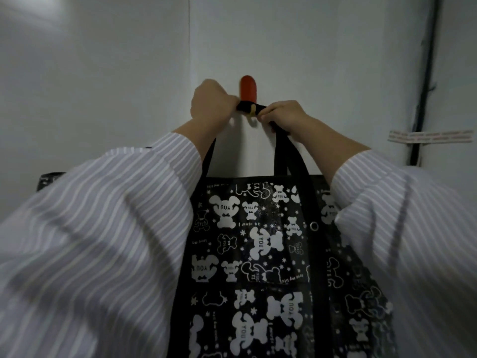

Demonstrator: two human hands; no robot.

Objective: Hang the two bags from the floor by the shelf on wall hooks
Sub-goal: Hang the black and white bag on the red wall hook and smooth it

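- The left hand (210, 99) grips the black strap (247, 107) at 9 o'clock of the red hook (248, 89).
- The right hand (282, 115) pinches the same strap at 4 o'clock of the hook.
- The bear-print bag (258, 254) hangs under them at 6 o'clock.

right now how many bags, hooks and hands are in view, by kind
black bear-print bag: 1
red hook: 1
hands: 2, left hand and right hand
dark shape at left edge: too hidden to count
total: 4
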